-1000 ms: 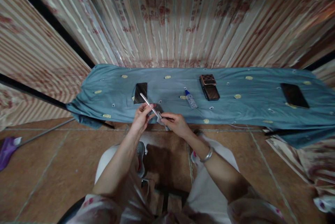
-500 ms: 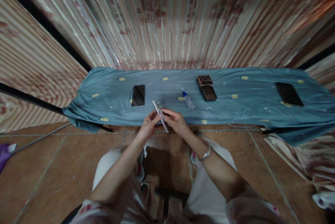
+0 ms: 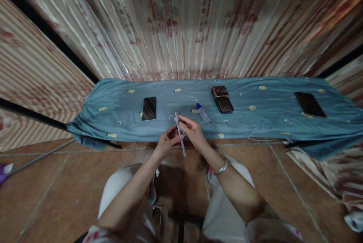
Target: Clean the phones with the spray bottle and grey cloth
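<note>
Between my hands is a slim, pale, bar-shaped thing (image 3: 183,147). It slants from the table's front edge down toward my lap, and its kind is not clear. My left hand (image 3: 167,142) grips it from the left, with the thumb pressed against its middle. My right hand (image 3: 193,131) pinches its upper part between thumb and fingers. Just beyond the right hand, a clear bottle with a blue cap (image 3: 203,113) lies on its side. A dark phone (image 3: 149,108) rests face up to the left of it.
A blue patterned cloth (image 3: 170,101) covers the long, narrow table. Right of the bottle lie a brown checked case (image 3: 220,91) and a dark flat box (image 3: 225,105). Another dark flat device (image 3: 310,104) is at the far right. A striped curtain (image 3: 181,53) hangs behind.
The pale bar-shaped thing has turned more upright and moved slightly toward me and to the right. My left hand has shifted lower on it. The view has tilted up slightly.
</note>
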A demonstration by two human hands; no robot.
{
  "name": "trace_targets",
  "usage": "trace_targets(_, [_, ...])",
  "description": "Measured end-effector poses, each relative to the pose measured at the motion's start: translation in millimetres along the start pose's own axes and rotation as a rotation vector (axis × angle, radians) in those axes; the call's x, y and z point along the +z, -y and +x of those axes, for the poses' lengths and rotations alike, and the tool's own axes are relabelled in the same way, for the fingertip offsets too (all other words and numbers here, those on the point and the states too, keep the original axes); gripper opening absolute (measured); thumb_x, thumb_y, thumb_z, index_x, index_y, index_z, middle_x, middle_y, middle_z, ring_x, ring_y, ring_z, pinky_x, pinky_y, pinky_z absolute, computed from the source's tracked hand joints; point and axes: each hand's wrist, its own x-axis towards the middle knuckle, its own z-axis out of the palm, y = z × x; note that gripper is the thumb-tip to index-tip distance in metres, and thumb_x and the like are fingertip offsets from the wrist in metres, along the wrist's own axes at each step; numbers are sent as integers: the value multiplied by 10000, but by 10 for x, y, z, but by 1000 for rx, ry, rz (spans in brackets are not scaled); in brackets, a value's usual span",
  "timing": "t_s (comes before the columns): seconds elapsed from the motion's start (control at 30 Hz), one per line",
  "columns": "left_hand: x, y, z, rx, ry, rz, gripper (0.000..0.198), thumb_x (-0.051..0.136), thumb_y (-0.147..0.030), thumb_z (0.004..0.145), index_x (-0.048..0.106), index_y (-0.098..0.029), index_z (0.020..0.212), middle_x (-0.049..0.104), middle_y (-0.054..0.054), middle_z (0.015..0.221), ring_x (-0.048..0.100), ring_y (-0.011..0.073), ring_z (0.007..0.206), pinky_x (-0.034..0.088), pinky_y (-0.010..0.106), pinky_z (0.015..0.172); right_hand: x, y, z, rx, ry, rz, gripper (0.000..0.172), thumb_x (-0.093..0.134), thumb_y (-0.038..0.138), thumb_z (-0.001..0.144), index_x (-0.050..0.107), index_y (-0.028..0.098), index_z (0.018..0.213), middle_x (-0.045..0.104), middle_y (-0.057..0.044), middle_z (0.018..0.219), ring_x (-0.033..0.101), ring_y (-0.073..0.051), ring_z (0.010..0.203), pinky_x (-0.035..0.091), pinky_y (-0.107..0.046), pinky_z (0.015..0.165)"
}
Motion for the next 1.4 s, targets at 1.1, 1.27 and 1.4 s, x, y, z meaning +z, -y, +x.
trace_targets(1.1, [-275,85,-12,378,59,773,810,838,-216,558,575,-182,1323,649,104,1230,602,286,1155,442,433,1039,-95,127,9,283,-68,249,272,854,348,532,802,241,777,772,-3,812,654,-136,685,517,-251,666])
trace_targets(1.27, [-259,61,-63,444,127,885,798,804,-218,606,545,-173,1360,638,115,1209,613,289,1126,468,424,1008,-113,137,62,349,-89,228,272,853,329,488,788,207,723,738,3,687,592,-105,567,456,-230,559])
trace_targets(1.4, [-250,30,-71,473,146,948,791,781,-211,624,531,-146,1371,629,135,1211,626,286,1092,488,420,981,-123,126,93,430,-89,223,283,865,338,468,772,185,688,695,15,596,550,-90,501,405,-217,499])
